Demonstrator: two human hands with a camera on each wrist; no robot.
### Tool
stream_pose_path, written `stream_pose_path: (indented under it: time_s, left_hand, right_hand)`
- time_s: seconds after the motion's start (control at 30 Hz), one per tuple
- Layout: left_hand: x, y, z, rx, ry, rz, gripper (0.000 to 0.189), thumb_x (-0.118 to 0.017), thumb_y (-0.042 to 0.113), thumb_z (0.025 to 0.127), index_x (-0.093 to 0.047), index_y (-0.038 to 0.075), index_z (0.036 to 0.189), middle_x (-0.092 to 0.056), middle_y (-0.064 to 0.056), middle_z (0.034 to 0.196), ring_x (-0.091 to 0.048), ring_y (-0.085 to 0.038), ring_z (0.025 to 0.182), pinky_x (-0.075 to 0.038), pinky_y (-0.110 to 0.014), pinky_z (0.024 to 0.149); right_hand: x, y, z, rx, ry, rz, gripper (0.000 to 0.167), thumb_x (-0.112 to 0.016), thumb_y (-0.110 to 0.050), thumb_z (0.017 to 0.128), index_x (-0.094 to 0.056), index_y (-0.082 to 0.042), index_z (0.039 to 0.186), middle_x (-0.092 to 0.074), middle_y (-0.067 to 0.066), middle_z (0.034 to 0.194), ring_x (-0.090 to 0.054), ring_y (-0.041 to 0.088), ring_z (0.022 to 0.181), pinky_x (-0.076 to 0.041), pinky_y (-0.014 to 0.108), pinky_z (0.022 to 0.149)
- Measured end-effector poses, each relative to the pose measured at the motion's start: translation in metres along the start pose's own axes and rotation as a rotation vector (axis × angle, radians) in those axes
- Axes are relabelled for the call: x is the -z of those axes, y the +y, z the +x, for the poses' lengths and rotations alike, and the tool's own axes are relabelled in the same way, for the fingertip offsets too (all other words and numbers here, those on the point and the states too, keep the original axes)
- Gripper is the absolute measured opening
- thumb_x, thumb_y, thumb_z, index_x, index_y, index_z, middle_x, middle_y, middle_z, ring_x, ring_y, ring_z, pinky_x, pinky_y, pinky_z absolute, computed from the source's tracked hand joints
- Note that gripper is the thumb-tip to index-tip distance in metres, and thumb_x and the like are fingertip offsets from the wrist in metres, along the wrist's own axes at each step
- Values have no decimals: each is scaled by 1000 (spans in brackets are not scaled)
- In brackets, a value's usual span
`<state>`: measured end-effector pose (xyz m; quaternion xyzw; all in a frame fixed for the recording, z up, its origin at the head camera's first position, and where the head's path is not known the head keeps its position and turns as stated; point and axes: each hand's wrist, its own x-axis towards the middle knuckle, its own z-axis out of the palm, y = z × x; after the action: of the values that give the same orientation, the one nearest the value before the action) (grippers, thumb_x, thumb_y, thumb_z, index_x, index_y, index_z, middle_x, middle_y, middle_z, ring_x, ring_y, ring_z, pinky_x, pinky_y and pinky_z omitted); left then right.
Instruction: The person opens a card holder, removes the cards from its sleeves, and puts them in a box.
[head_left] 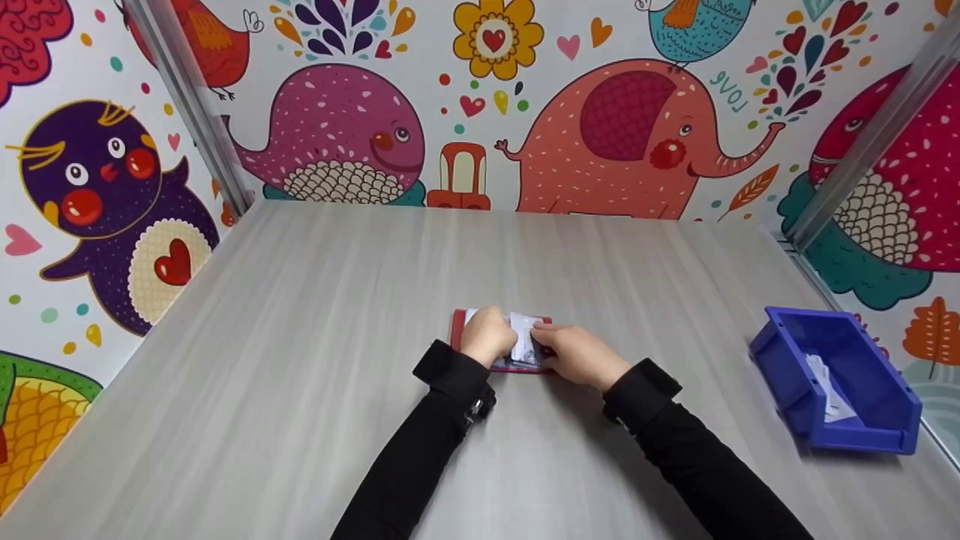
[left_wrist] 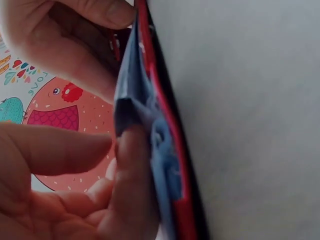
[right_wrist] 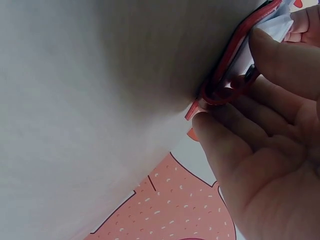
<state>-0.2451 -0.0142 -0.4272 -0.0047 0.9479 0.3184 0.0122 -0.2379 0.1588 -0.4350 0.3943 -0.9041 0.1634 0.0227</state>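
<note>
A flat red wallet-like case [head_left: 459, 328] lies open on the table, with pale bluish-white layers [left_wrist: 131, 75] inside and a black underside. My left hand [head_left: 489, 335] is bent over its left part. In the left wrist view, one finger of that hand reaches into a fold of the pale layers, with the thumb close beside it. My right hand [head_left: 583, 354] holds the right side. Its thumb [right_wrist: 280, 62] presses on a white sheet [right_wrist: 272, 27], and its other fingers lie around a red strap [right_wrist: 225, 97]. What the left fingertip touches inside the fold is hidden.
A blue plastic bin [head_left: 870, 375] stands at the table's right, with white paper-like pieces [head_left: 829, 390] in it. Walls printed with cartoon animals and metal corner posts [head_left: 191, 105] border the pale wood-grain table [head_left: 315, 300].
</note>
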Motion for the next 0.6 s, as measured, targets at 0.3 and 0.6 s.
stream_pose_path:
  time_s: [0.3, 0.6]
  left_hand:
    - [1, -1, 3, -15, -20, 12, 5, -62, 0, 76, -63, 2, 71, -67, -13, 84, -54, -22, 73, -52, -36, 72]
    - [2, -5, 3, -33, -7, -22, 35, -61, -3, 73, -38, 14, 53, -51, -5, 67, -44, -21, 64, -46, -35, 63]
  right_hand:
    - [0, 0, 0, -13, -7, -6, 42, -70, 7, 81, -63, 10, 122, -61, 28, 126, -60, 41, 114, -49, 48, 93]
    - [0, 0, 0, -31, -23, 18, 43, -69, 9, 81, -62, 11, 124, -58, 30, 128, -59, 43, 115, -49, 48, 93]
